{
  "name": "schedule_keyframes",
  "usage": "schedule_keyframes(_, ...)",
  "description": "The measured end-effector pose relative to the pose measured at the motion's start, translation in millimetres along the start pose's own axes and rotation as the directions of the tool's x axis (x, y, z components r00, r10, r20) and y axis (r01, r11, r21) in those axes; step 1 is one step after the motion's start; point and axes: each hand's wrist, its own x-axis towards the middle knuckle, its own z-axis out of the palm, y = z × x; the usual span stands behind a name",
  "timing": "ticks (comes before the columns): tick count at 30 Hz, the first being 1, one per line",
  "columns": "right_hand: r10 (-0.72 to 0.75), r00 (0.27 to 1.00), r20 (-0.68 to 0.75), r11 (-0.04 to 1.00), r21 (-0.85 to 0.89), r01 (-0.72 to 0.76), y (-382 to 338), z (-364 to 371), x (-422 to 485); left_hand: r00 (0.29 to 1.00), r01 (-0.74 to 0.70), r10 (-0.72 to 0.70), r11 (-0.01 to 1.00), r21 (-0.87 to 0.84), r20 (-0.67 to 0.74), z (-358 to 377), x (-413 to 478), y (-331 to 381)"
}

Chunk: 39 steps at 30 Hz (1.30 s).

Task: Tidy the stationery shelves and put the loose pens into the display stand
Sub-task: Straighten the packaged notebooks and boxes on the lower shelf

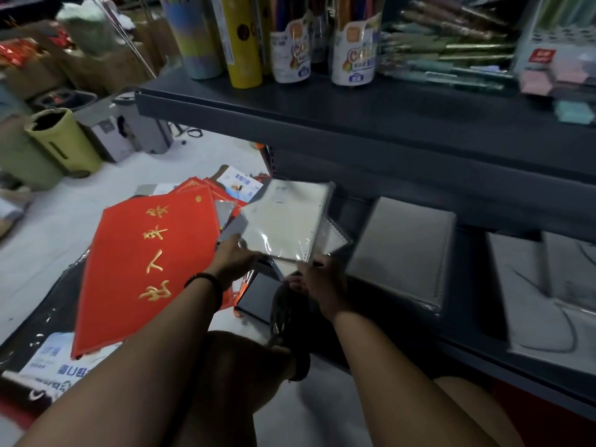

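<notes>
Red mat (142,269) bears gold characters 出入平安 (rotated); pencil tub (353,56) label shows "Co", rest blurred

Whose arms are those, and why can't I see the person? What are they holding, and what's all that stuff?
There's no machine here. A person wears a camera on their head, so the picture shows what they see: their own arms reaching out, looking down at shop shelves. The left hand and the right hand both hold a wrapped notebook by its near edge. To its left is a red sheet with gold writing, lying on top of a pile. Grey notebooks lie on the lower shelf. On the upper shelf stand tubes of coloured pencils, with pens beside them.
</notes>
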Motion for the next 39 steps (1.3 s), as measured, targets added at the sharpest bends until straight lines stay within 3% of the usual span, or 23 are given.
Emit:
schedule_keyframes(3, -0.029, 0.995, -0.094, 0.996, -0.089, 0.021, -5, -9, -1, 0.998, 0.069, -0.069, 0.996, -0.062, 0.009, -4, 4, -5)
schedule_keyframes(5, -0.078, 0.987, -0.141, 0.977, -0.209, 0.048, -6, -17, -3, 0.992, 0.107, -0.109, 0.994, 0.037, 0.064, -7, 3, -11)
schedule_keyframes(7, -0.054, 0.985, -0.166, 0.991, -0.129, 0.032, -12, -23, -7, 0.981, 0.147, -0.155, 0.986, 0.080, 0.112, -10, -2, -10)
schedule_keyframes(11, 0.077, 0.986, -0.150, 0.987, 0.150, -0.054, -23, -34, -16, 0.969, 0.124, -0.123, 0.992, 0.006, 0.215, -17, -17, -4)
schedule_keyframes(19, 0.008, 0.974, -0.226, 0.978, 0.204, 0.039, -32, -80, -29, 0.964, 0.022, 0.030, 0.981, -0.194, 0.262, 5, -48, 28)
schedule_keyframes(23, -0.058, 0.964, -0.259, 0.988, 0.126, 0.093, -27, -120, -40, 0.955, 0.053, 0.029, 0.963, -0.265, 0.296, 30, -56, 48)
schedule_keyframes(28, -0.018, 0.939, -0.345, 0.988, 0.135, 0.068, -22, -169, -58, 0.923, -0.221, 0.223, 0.974, -0.041, 0.315, 72, -57, 66)
schedule_keyframes(32, 0.048, 0.927, -0.372, 0.980, 0.196, 0.028, -17, -203, -68, 0.837, -0.399, 0.359, 0.917, 0.012, 0.414, 103, -59, 81)
schedule_keyframes(36, -0.009, 0.908, -0.420, 1.000, -0.017, 0.002, -10, -226, -75, 0.803, -0.501, 0.387, 0.850, 0.162, 0.454, 128, -53, 84)
schedule_keyframes(39, 0.062, 0.905, -0.422, 0.998, 0.021, -0.058, -2, -232, -75, 0.792, -0.537, 0.386, 0.809, 0.239, 0.473, 138, -48, 83)
